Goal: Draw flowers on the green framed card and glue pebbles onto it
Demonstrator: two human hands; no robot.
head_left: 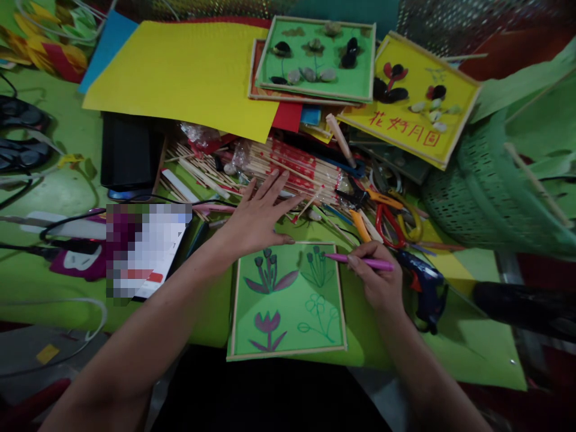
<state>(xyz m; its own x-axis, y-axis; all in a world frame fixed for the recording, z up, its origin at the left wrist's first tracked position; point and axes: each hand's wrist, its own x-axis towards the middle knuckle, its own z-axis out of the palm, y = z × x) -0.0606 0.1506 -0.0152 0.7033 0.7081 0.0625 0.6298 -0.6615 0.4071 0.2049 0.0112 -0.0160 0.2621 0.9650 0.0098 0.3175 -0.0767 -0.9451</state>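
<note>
A green card framed with thin wooden sticks (288,306) lies at the table's front edge, with flower drawings on it. Two drawings on its left half are filled in purple; the lower right flower is only a green outline. My right hand (375,276) is closed around a pink-purple marker (369,262), whose tip is at the upper right flower drawing. My left hand (261,216) is spread open above the card's top edge, its fingers over a pack of wooden sticks (292,165). I cannot tell whether its fingertips press on the pack.
Scissors (389,225), pliers (360,195) and a blue glue gun (420,285) lie to the right, beside a green basket (486,186). A phone (157,252) and cables are left. Framed pebble pictures (319,84) and yellow card (180,72) lie behind.
</note>
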